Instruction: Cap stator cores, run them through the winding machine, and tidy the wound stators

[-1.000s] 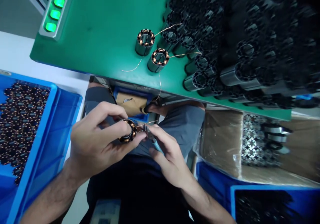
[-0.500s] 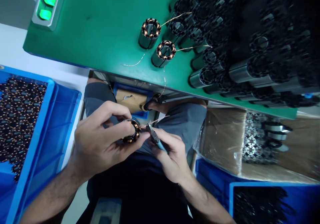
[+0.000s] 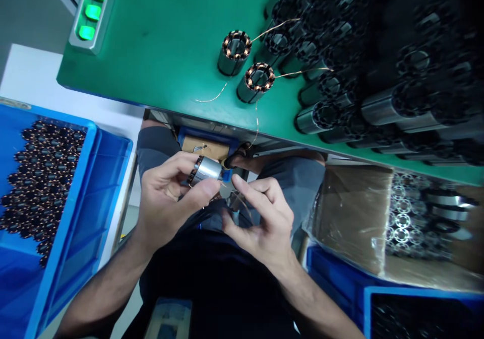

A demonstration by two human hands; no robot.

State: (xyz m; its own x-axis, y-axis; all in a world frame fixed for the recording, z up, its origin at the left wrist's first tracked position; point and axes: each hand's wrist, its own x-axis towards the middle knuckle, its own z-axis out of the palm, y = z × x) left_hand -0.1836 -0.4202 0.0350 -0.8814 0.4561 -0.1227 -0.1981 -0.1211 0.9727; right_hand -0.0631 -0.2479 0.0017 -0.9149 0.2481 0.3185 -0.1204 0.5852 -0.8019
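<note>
My left hand (image 3: 166, 198) is closed round a motor stator (image 3: 208, 170). Its smooth silver side faces up, and the copper-wound end points left toward my fingers. Just to the right is my right hand (image 3: 266, 218), apart from the stator, with index finger stretched out and thumb lower. Blurred between them are the small wire cutters (image 3: 236, 202), still in this hand, their handles mostly hidden. Thin copper wire shows near both hands. On the green bench top stand two upright wound stators, a rear one (image 3: 233, 59) and a front one (image 3: 254, 89), with long loose wire ends.
Many bare stator cores (image 3: 313, 120) crowd the right of the green bench (image 3: 162, 42). At left, a blue bin (image 3: 102, 178) holds many copper-wound parts. A cardboard box (image 3: 348, 213) of metal rings and another blue bin (image 3: 366, 309) are at right. Green-lit buttons (image 3: 93, 11) sit at upper left.
My left hand has turned the stator, so its silver side now shows instead of the copper end. My right hand has drawn slightly away, its fingers more spread and the cutters tipped down.
</note>
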